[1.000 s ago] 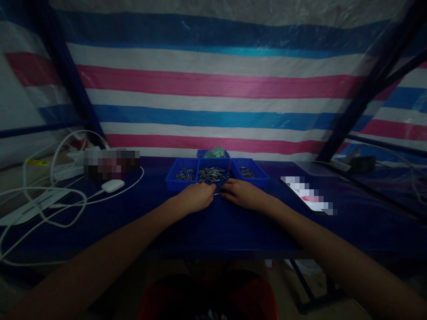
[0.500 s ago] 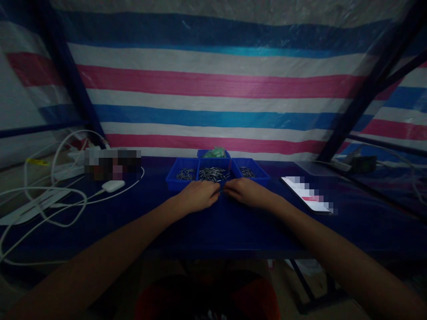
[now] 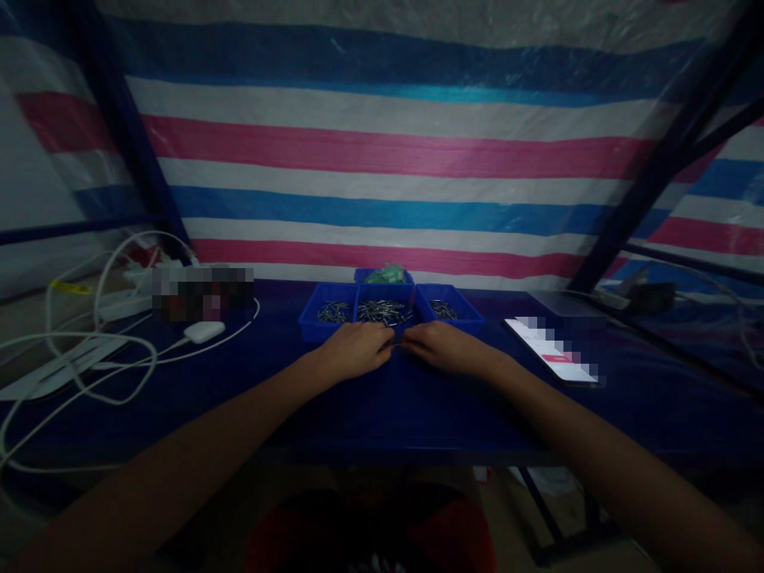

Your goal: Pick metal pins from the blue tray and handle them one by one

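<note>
My left hand and my right hand meet over the blue table, just in front of small blue bins. The fingers of both are curled closed, with a narrow gap between the fingertips. A faint thin line shows in that gap, too small and dark to name. Short metal pin-like pieces fill the middle of the group. Similar pieces lie in the left bin and the right bin. Behind them, a back bin holds green translucent bags.
A lit phone lies on the table to the right. White cables, a white adapter and a pixelated patch occupy the left. Dark blue frame posts and a striped plastic sheet stand behind.
The view has shifted very slightly. Both hands keep nearly the same place and closed pose in front of the bins.
</note>
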Tool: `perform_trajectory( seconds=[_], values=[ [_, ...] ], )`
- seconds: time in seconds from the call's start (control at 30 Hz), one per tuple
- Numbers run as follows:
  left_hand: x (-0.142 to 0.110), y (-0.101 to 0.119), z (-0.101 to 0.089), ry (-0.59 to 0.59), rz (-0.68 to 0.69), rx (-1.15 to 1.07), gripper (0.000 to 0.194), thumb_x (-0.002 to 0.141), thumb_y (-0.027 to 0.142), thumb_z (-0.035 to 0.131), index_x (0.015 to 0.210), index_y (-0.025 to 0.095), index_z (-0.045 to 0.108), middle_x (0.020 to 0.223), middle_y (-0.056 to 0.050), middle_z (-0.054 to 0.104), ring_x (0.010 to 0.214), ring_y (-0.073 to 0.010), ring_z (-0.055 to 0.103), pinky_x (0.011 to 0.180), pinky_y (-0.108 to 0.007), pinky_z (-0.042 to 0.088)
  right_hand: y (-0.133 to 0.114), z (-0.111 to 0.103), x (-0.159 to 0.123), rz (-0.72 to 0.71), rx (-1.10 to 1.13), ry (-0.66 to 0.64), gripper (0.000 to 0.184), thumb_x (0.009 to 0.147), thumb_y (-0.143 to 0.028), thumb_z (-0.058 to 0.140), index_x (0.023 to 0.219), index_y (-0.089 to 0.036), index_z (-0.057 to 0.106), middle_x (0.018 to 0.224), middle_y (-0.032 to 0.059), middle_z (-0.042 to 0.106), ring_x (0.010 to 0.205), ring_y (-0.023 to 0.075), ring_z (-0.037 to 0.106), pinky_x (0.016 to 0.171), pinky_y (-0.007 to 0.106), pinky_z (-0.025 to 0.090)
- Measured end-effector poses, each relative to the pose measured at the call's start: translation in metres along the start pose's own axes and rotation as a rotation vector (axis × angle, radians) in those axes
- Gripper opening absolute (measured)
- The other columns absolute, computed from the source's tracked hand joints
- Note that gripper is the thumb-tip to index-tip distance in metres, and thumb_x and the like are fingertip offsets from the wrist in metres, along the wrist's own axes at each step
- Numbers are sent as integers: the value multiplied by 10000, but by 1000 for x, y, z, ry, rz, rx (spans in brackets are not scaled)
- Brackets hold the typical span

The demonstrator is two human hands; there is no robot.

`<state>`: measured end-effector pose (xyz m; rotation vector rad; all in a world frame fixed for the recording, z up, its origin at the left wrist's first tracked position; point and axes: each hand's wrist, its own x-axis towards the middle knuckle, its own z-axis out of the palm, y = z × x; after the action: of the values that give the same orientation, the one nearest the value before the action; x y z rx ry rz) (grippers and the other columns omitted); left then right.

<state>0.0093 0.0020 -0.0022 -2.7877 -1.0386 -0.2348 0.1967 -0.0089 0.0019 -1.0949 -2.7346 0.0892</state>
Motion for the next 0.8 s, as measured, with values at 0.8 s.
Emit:
perform_trajectory(
  seconds=[0.8],
  values=[
    [-1,7,-7,166,107,-156,102,776,247,424,833,180,475,826,-18,547,748,-136,519,635,-239,391,1,1,0,-55,33,1,206,841,-203,405,947,-135,568,869,85,623,768,155,571,685,264,395]
  ],
)
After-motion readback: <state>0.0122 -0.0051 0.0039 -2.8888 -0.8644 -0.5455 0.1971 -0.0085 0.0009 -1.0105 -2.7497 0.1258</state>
